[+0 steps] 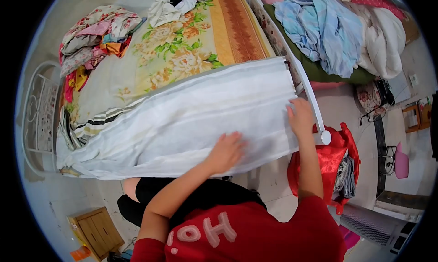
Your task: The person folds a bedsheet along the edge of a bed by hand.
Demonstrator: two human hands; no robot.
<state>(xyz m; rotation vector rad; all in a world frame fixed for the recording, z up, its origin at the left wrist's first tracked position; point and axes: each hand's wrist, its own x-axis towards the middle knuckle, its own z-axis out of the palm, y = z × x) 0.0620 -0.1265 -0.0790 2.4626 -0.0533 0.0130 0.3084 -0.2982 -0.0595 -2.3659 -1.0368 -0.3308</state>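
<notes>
A long white cloth (196, 116) with pale grey stripes lies along the near side of the bed, its left end bunched up and its right end fairly flat. My left hand (228, 150) rests on or just over the cloth's middle near its front edge, fingers spread and slightly blurred. At the cloth's right end, beside the white bed frame, is my right hand (300, 116), its fingers apart at the cloth's edge. Dark and olive stripes show on a folded-over part (105, 120) at the left.
Beneath lies a floral yellow bedsheet (182, 57). Piled clothes (96, 38) sit at the back left, white and black clothes (175, 6) at the back. Blue bedding (319, 29) lies beyond the bed rail (305, 88). A red bag (326, 157) stands at right.
</notes>
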